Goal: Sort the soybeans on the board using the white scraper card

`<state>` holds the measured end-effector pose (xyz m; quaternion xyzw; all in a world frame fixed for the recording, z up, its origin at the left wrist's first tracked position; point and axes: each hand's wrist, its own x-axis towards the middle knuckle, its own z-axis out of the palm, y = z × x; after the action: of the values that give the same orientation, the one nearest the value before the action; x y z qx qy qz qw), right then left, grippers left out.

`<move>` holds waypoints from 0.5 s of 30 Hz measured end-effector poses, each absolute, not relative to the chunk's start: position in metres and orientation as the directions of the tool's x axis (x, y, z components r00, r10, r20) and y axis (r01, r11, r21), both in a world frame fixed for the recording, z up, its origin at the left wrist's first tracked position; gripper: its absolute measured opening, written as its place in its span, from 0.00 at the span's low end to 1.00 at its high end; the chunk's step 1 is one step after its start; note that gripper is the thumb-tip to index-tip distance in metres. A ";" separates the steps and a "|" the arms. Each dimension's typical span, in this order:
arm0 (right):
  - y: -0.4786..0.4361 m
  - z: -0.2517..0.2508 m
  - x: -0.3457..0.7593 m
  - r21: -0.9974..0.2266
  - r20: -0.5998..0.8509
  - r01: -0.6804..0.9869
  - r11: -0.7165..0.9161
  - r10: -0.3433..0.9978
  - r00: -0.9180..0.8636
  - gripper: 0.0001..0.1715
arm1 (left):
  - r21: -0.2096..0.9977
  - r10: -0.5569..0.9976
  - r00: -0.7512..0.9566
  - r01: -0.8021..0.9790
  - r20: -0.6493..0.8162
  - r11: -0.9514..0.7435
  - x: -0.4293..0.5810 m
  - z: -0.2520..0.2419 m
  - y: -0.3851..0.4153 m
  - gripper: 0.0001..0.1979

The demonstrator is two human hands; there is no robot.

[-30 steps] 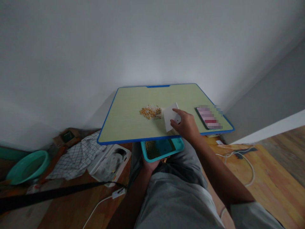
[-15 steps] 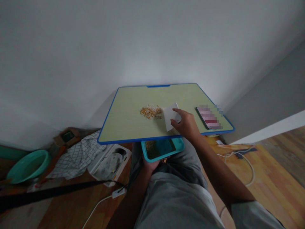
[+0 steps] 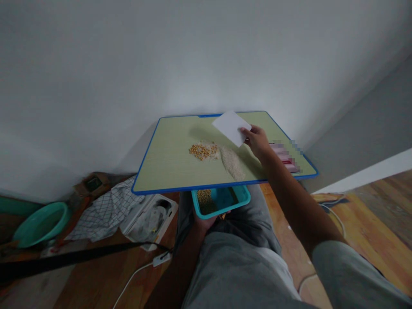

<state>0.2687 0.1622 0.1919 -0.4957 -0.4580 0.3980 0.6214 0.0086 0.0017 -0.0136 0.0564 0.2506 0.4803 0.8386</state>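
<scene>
- Lifted since a second ago: the white card [image 3: 231,126], which lay flat on the lap table [image 3: 167,163] under the right hand [image 3: 257,139]. It now hangs tilted over the far half of the top, clear of the surface.
- Right hand is closed in a pinch on the card's near-right corner, thumb and fingertips only. The rest of the card sticks out free to the left.
- Where the card lay, a pale streak of rice [image 3: 232,162] shows, running from mid-table toward the near edge.
- Soybeans [image 3: 200,150] sit just left of the streak's far end with some rice mixed in, unmoved.
- Left hand [image 3: 205,222] holds the teal tray [image 3: 227,208] from beneath, just below the table's near edge. Most of that hand is hidden, so I cannot tell how far the fingers curl. The tray has soybeans in its left part.
- Phone [image 3: 285,158] lies to the right, partly behind the right wrist and near the streak.
- My judgement on working the card: a corner pinch makes a floppy blade. I'd spread the fingers along the top edge and set the long edge down flat beyond the grains, so nothing slips under.
- Short, low-angled strokes, I reckon. Beans look likely to roll where rice would not, so a fast push risks scattering them toward the phone.
- I'd keep the tray lip tight under the blue rim, right below the streak's near end. Any gap there and grains could drop onto the lap.
</scene>
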 end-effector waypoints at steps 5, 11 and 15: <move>0.151 0.183 0.267 -0.982 0.075 -0.147 0.120 0.956 0.283 0.31 | 0.310 0.814 0.412 -0.776 -0.409 0.549 0.007 -0.017 0.001 0.29; 0.141 0.174 0.263 -0.975 0.205 -0.011 0.224 0.910 0.361 0.32 | 0.318 0.828 0.393 -0.788 -0.401 0.528 0.010 -0.011 -0.002 0.35; 0.144 0.172 0.261 -0.947 0.318 0.095 0.306 0.862 0.395 0.25 | 0.312 0.836 0.372 -0.803 -0.404 0.508 0.010 -0.009 -0.002 0.32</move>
<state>0.2615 0.1435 0.1717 -0.5126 -0.4668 0.2904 0.6595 0.0099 -0.0021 -0.0090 0.0313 0.2627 0.4951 0.8276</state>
